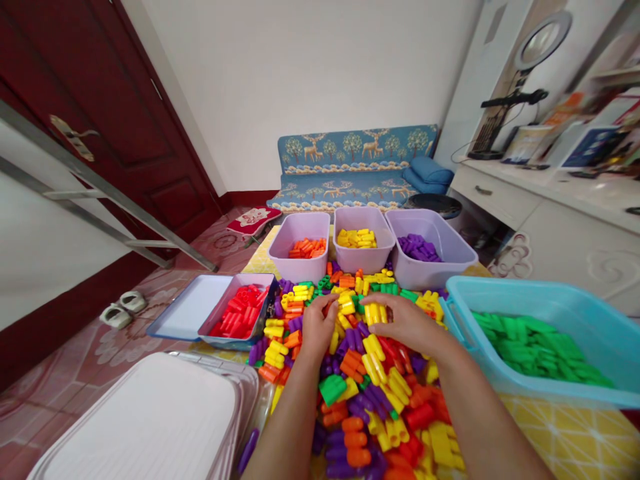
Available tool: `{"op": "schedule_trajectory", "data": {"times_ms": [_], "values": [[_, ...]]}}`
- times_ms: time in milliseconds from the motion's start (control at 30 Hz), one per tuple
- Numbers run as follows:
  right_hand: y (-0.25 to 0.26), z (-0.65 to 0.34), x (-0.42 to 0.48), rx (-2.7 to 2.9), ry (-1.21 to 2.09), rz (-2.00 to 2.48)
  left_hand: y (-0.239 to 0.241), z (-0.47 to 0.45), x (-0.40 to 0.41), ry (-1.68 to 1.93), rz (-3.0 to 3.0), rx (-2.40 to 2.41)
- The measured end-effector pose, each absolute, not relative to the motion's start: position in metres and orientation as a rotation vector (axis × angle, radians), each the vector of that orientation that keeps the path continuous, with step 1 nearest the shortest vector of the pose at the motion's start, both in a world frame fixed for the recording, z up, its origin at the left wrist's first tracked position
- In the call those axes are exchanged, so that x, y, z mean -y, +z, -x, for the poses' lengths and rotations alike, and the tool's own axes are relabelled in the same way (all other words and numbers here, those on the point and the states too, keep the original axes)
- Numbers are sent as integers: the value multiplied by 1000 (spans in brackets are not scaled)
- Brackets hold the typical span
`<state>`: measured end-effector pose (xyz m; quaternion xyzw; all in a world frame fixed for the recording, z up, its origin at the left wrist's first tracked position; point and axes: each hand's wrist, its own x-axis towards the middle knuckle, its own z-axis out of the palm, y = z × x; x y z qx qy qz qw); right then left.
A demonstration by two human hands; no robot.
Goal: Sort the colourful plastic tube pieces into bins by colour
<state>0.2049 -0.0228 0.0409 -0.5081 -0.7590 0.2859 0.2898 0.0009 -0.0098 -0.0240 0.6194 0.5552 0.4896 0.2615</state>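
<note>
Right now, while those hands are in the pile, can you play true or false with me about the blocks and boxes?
1. The turquoise tub has green pieces in it. True.
2. The middle lilac bin has purple pieces in it. False: it has yellow pieces.
3. The right hand holds a yellow piece. True.
4. The loose pile is all one colour. False: it mixes yellow, orange, purple, green and red.
5. Red pieces fill part of a box left of the pile. True.
</note>
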Motion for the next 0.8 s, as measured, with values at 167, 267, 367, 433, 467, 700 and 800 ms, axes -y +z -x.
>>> {"op": "schedule_trajectory", "data": {"times_ms": [167,267,367,433,467,700,800], "values": [[63,-207,-2,1964,705,1361,-28,0,8,1318,-1691,-1506],[74,-197,-10,1616,603,1190,-30,1,7,1314,-1689,-1507],[74,-190,4,1513,504,1066,-29,1,7,1306,-1685,-1507],[65,-192,25,1565,452,1128,-28,0,8,1303,-1678,-1510],[57,-194,39,1616,426,1193,-27,0,8,1302,-1676,-1511],[-14,-239,163,1981,152,1490,-29,1,8,1293,-1692,-1522],[-35,-264,214,2064,-46,1509,-29,1,8,1278,-1697,-1536]]}}
